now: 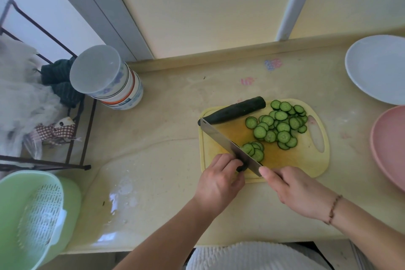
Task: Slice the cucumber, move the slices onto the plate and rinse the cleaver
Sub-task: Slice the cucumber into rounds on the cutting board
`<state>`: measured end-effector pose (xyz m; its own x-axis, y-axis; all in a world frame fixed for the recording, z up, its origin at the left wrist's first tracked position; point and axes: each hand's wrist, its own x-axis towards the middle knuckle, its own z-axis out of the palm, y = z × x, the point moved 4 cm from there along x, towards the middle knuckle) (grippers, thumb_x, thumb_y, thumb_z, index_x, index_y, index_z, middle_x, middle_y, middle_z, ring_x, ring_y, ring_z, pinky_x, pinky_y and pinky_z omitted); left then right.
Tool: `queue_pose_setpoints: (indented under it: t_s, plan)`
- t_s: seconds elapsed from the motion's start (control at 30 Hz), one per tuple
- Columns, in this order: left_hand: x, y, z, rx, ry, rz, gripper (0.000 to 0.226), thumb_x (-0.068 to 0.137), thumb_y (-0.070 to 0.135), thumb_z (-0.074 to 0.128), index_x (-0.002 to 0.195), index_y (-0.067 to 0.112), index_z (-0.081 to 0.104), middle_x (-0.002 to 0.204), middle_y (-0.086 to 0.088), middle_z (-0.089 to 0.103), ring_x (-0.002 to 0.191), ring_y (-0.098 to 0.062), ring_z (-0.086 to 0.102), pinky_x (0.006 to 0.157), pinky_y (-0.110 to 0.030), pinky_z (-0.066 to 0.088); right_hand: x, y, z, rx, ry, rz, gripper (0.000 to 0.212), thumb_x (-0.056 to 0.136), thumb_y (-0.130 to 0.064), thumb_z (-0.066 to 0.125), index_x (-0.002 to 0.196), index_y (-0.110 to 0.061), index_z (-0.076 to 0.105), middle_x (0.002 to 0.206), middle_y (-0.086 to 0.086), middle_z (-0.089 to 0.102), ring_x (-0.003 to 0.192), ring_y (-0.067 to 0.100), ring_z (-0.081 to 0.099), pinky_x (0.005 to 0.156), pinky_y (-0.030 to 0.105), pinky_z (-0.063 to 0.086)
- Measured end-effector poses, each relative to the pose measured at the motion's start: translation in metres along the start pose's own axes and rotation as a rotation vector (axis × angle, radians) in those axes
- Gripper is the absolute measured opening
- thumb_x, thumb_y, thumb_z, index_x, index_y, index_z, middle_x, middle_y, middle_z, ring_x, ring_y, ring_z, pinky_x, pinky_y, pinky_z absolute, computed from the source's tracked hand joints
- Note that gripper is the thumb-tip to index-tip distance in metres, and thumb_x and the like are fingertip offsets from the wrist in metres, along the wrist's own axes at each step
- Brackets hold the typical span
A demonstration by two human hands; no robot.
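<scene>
A yellow cutting board lies on the counter. A dark cucumber half rests along its far edge. Several green slices are piled on the board's right part, and a short row of fresh slices leans against the cleaver blade. My right hand grips the cleaver's handle, with the blade running diagonally across the board. My left hand pinches the small dark cucumber end just left of the blade. A white plate sits at the far right.
A pink plate lies at the right edge. A stack of bowls stands at the back left beside a dark wire rack holding cloths. A green colander basket sits front left. Water pools on the counter.
</scene>
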<state>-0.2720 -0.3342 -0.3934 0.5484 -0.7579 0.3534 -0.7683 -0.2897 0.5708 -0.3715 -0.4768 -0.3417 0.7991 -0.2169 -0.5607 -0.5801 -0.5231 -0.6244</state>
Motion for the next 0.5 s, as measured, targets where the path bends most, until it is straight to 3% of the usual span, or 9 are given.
queue_pose_setpoints:
  t_s: [0.1,0.5]
  plan:
    - [0.000,0.000,0.000,-0.002,-0.004,-0.009,0.017,0.083,0.016,0.066,0.096,0.006,0.071,0.096,-0.005,0.065,0.089,-0.021,0.062,0.070,-0.029,0.055,0.010,0.000,0.006,-0.046,-0.002,-0.013,0.060,0.085,-0.068,0.022,0.061,-0.016,0.039,0.051,-0.005,0.037,0.044,0.006,0.034,0.048,0.022,0.034]
    - [-0.004,0.002,-0.001,0.014,0.003,-0.031,0.017,0.085,0.013,0.066,0.101,0.008,0.066,0.102,-0.005,0.062,0.093,-0.021,0.059,0.071,-0.028,0.055,0.018,0.021,-0.020,-0.069,0.044,0.023,0.061,0.083,-0.070,0.021,0.059,-0.016,0.037,0.053,-0.002,0.039,0.047,0.011,0.036,0.055,0.028,0.039]
